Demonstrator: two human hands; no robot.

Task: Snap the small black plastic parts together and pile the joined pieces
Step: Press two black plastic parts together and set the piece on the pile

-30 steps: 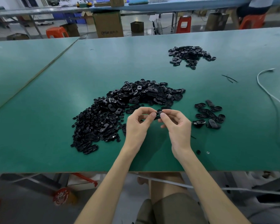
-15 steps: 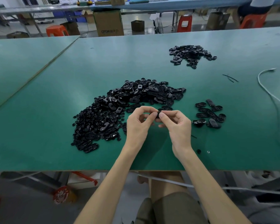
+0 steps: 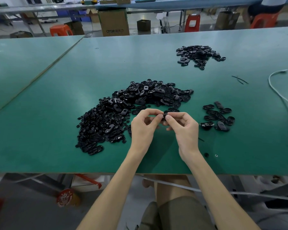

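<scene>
Both hands meet above the green table (image 3: pixel 40 146), just in front of the big heap of loose black plastic parts (image 3: pixel 123 110). My left hand (image 3: pixel 143 128) and my right hand (image 3: pixel 184 128) pinch one small black part (image 3: pixel 165 115) between their fingertips; most of it is hidden by the fingers. A small group of black pieces (image 3: pixel 217 117) lies to the right of my right hand. A further pile of black pieces (image 3: pixel 198 55) sits at the back right.
A white cable (image 3: pixel 279 95) runs along the table's right side. Two thin black strips (image 3: pixel 239 79) lie near it. A tiny black piece (image 3: pixel 206 154) and a small ring (image 3: pixel 216 155) rest near the front edge. Boxes and orange stools stand beyond the table.
Both hands stay at the same spot, fingertips working the small part. The hands have shifted very slightly closer together.
</scene>
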